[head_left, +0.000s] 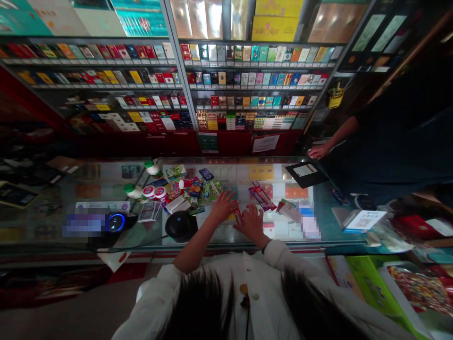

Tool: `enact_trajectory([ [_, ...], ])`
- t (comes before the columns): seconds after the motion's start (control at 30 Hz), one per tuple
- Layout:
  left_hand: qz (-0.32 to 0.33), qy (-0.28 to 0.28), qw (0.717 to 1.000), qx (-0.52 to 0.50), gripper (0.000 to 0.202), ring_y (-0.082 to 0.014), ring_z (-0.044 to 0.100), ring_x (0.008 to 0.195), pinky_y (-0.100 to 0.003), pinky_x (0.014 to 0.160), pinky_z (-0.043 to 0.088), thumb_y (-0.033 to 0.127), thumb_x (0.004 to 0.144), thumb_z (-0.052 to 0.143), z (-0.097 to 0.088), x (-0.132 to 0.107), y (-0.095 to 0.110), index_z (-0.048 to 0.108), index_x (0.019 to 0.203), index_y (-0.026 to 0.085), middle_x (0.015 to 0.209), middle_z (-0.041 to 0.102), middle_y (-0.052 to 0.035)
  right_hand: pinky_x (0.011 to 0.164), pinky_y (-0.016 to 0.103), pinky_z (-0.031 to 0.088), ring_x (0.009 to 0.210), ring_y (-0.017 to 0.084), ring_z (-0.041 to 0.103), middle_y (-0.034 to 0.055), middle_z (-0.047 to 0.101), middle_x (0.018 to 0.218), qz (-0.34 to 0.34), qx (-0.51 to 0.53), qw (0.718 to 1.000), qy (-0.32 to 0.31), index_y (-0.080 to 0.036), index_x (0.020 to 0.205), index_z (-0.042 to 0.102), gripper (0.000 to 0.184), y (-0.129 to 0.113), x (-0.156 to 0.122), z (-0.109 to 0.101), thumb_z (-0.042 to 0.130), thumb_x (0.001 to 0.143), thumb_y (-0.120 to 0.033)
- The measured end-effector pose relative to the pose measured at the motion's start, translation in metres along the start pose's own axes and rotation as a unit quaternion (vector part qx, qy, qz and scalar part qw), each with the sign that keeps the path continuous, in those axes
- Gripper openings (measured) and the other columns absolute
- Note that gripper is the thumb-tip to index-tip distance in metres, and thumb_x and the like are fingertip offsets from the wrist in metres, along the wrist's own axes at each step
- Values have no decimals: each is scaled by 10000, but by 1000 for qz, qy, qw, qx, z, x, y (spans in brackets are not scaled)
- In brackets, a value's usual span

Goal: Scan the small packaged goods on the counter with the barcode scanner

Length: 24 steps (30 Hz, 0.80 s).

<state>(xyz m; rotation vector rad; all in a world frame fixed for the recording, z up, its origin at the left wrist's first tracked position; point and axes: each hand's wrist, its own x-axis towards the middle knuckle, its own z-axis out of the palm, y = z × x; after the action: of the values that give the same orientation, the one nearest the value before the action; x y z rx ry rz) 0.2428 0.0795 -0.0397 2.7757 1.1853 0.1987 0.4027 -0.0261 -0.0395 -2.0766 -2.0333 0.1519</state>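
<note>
Step, seemingly: handling red packet (238,213) nearer front edge of surface (220,234), with left grip (223,207) splayed, right grip (251,220) half-curled, either's hold unclear; likely calling for steady pinching.

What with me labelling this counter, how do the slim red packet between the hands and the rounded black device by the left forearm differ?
Colour: the slim red packet is mostly red; the rounded black device is dark. Shape and size: the packet is narrow, the device far bulkier. State: the packet is at the fingers of the left hand and right hand; the device sits beside the left forearm.
</note>
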Motion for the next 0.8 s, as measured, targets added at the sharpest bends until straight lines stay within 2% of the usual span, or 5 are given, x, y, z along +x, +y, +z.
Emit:
enact_trajectory([
  [0.13,-1,-24,1000,-7,455,-349,305,1558,-634,1263,237,258,833,773,1,-8,1,708,1280,314,1616,461,-91,1128,588,279,1390,387,426,219,580,1430,22,-20,1000,-9,-172,1050,721,373,-2,-1,1,773,818,-460],
  [0.27,-28,-3,1000,-5,399,-338,325,1551,-614,1268,252,223,853,737,7,-14,1,718,1247,280,1595,486,-106,1096,554,300,1387,363,423,189,584,1437,22,-26,999,4,-184,975,745,175,1,-1,0,697,860,-307],
  [0.47,-35,30,999,-4,255,-336,391,1514,-595,1275,256,261,897,708,15,-22,-2,758,1146,247,1539,548,-115,1084,531,263,1368,341,419,130,597,1417,15,-10,999,30,-232,962,756,142,13,-1,-11,682,841,-239],
  [0.6,-21,81,996,-17,242,-330,413,1499,-636,1262,261,276,913,701,8,-26,-3,753,1149,267,1502,588,-92,1117,551,201,1383,340,398,94,606,1418,5,-6,996,87,-269,978,755,146,23,-4,-29,683,850,-274],
  [0.8,-34,171,985,-5,241,-326,381,1518,-641,1270,239,307,939,679,-21,-30,14,733,1173,312,1548,548,-49,1162,545,147,1347,298,448,68,644,1349,-1,23,974,225,-292,1000,749,166,29,-12,-51,682,848,-308],
])
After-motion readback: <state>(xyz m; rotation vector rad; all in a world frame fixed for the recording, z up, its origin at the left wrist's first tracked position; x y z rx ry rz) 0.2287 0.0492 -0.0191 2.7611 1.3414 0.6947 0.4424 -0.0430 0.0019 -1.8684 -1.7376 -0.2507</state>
